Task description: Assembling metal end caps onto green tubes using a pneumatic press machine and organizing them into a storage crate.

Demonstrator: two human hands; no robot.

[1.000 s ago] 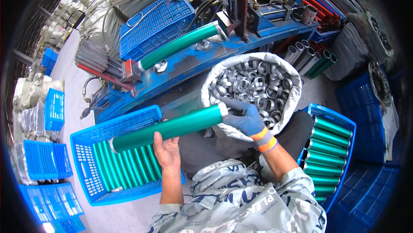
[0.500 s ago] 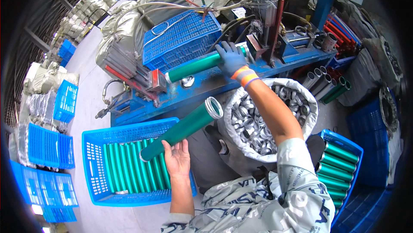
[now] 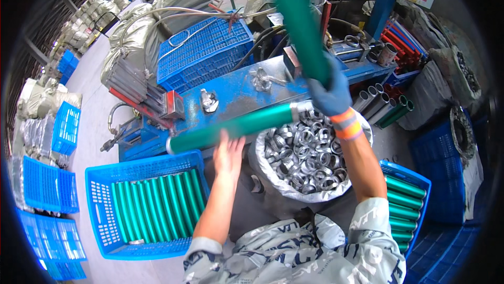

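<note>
My bare left hand [image 3: 229, 155] is under a green tube [image 3: 236, 127], its fingers partly hidden and blurred. That tube slants slightly upward to the right over the front of the bench, with a silvery collar on its right end. My gloved right hand [image 3: 329, 91] is closed around the lower end of a second green tube [image 3: 296, 19], which stands steeply and runs out of the top of the picture. Just below the right hand, a white sack [image 3: 315, 197] is full of metal rings [image 3: 304, 150].
A blue machine bench [image 3: 231, 95] has a clamp block [image 3: 173, 104] at its left. Green tubes lie in a blue crate [image 3: 98, 221] at lower left and another crate [image 3: 428, 184] at right. Upturned blue crates [image 3: 205, 48] stand behind the bench. Loose pipes [image 3: 386, 103] lean beneath it.
My right hand has lifted its tube off the bench and swung it steeply upright. My left hand has raised its tube toward the bench and turned it nearer level. The view has shifted slightly.
</note>
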